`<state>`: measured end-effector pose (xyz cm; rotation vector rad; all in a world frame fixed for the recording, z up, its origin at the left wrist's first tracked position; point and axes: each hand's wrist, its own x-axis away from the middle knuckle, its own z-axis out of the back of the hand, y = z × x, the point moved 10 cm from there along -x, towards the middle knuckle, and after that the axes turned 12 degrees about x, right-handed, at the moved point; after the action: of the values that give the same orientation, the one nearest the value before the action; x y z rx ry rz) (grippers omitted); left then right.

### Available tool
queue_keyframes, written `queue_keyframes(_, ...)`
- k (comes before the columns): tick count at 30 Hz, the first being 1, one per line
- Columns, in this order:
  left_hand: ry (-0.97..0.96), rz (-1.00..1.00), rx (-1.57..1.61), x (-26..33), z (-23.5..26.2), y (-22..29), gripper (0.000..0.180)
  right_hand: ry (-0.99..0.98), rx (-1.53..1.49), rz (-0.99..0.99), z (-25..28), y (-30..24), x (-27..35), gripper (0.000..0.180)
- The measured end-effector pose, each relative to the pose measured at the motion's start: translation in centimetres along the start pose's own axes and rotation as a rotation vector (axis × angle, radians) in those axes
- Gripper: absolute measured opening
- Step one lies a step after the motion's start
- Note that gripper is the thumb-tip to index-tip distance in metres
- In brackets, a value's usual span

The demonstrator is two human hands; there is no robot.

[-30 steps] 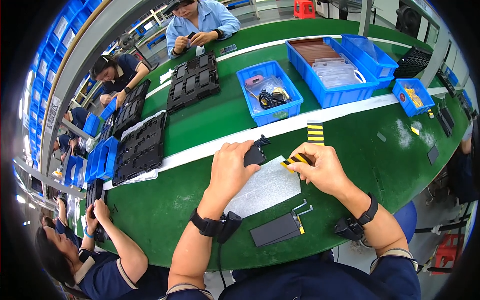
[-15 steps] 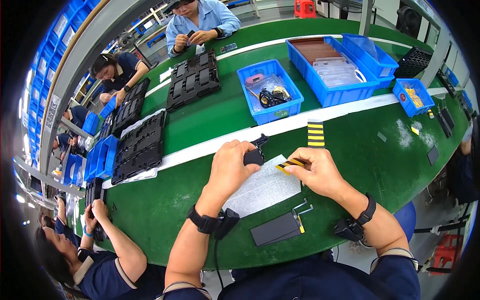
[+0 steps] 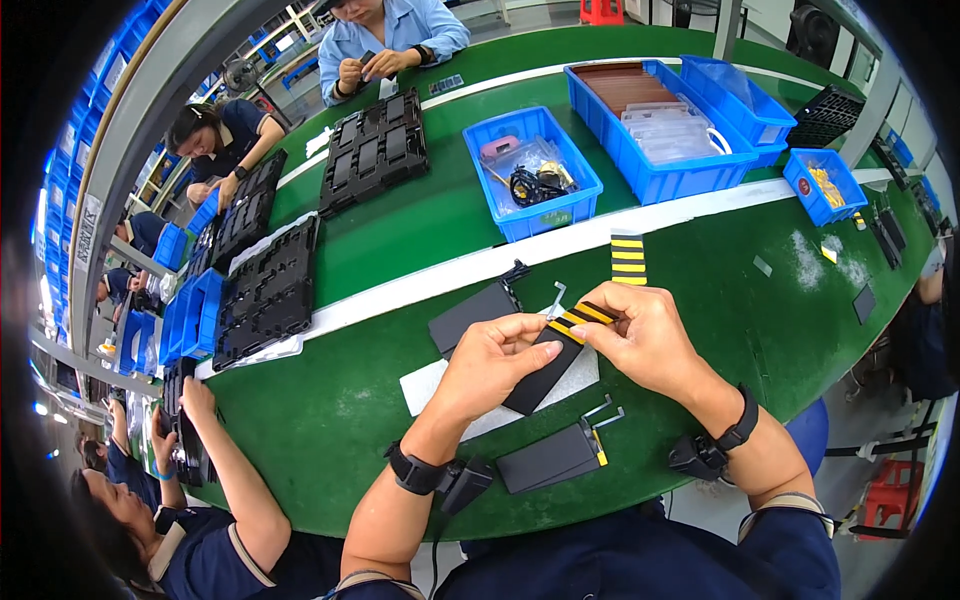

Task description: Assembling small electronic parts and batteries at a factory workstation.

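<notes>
The right hand's (image 3: 640,335) fingers are pinching one end of a black-and-yellow striped strip (image 3: 573,328), and the left hand's (image 3: 495,360) fingers are gripping a flat black battery-like cell (image 3: 543,386), which is slanting over a white sheet (image 3: 424,388) with the strip appearing to lie across its upper end. The strip could be sticking crooked or creasing if the hands are pulling unevenly, and the thin silver tab (image 3: 557,297) could be bending under a stray push. Nearer the body, two overlapping dark cells (image 3: 545,462) are lying on the green tabletop (image 3: 350,400)
</notes>
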<state>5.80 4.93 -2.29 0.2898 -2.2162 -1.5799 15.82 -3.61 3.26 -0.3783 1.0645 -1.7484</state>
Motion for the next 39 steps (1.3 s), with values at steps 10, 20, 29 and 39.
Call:
queue_keyframes(10, 0.017, -0.020, 0.006, 0.3, -0.1, -0.1, 0.029, 0.018, 0.037, 0.032, 0.2, -0.7, 0.1, 0.014)
queue_keyframes(20, 0.074, -0.047, -0.026, 0.6, 0.1, -0.1, 0.024, 0.006, 0.040, -0.005, -0.3, -0.2, 0.1, 0.016)
queue_keyframes(29, 0.154, -0.164, -0.231, 1.1, -0.1, 1.4, 0.020, -0.008, -0.011, 0.000, -1.2, -0.2, 0.1, 0.018)
queue_keyframes(39, 0.299, -0.186, -0.095, 1.1, 2.1, 1.2, 0.015, 0.290, 0.365, 0.448, 0.5, -4.9, 1.6, 0.027)
